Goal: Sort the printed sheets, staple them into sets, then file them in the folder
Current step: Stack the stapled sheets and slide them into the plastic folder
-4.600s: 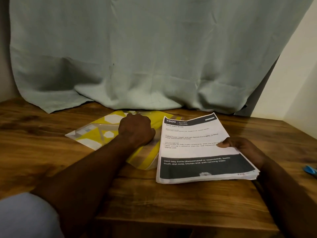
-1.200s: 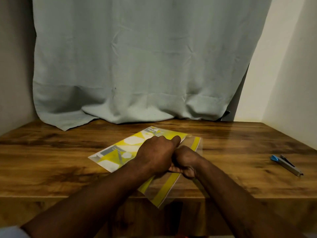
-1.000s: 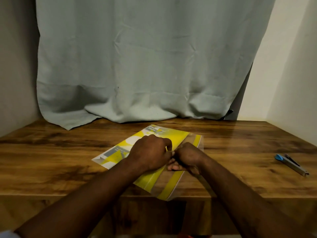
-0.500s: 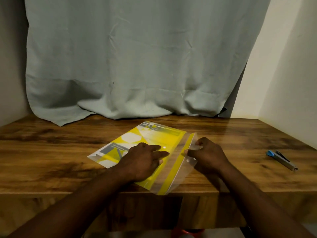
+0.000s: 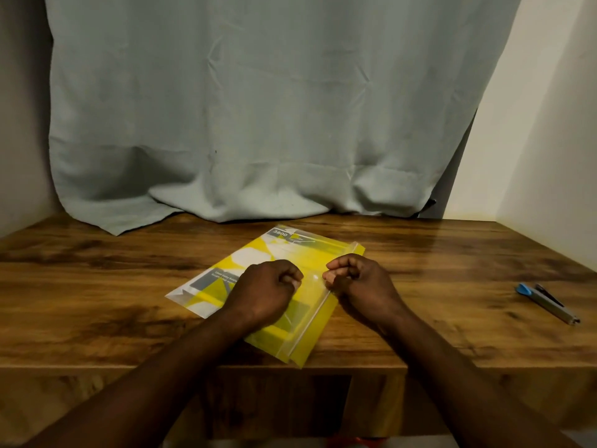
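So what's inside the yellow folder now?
Printed sheets show through the yellow folder: a dark header reading 3800. The left hand and right hand cover the middle; sheet count and staples can't be seen.

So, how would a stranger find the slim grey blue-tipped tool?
Start at the wooden table under the pale green curtain. Go to its right side, away from the yellow plastic folder. The slim grey tool lies there alone, the only thing with a blue tip.

Left hand (image 5: 265,292), right hand (image 5: 361,282) on folder (image 5: 307,253)
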